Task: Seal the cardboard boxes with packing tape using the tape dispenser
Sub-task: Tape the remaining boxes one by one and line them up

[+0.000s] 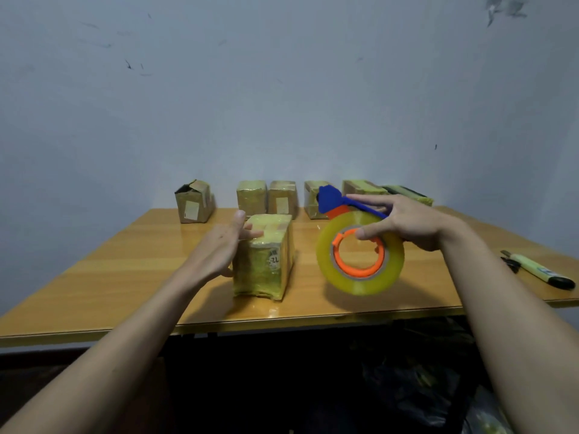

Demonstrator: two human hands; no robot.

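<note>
A small cardboard box (pixel 266 258) wrapped in yellowish tape stands near the front middle of the wooden table (pixel 125 261). My left hand (pixel 225 245) lies flat against its left side, fingers straight, fingertips over the top edge. My right hand (pixel 404 223) holds the tape dispenser (pixel 360 255) in the air to the right of the box: thumb on the orange hub, fingers along the blue handle. The big roll of clear yellowish tape hangs below the hand.
Along the back edge stand an untaped box with open flaps (pixel 194 202) at the left and several taped boxes (pixel 282 198) in a row. A yellow-green utility knife (pixel 539 270) lies at the table's right end. Dark bags sit under the table.
</note>
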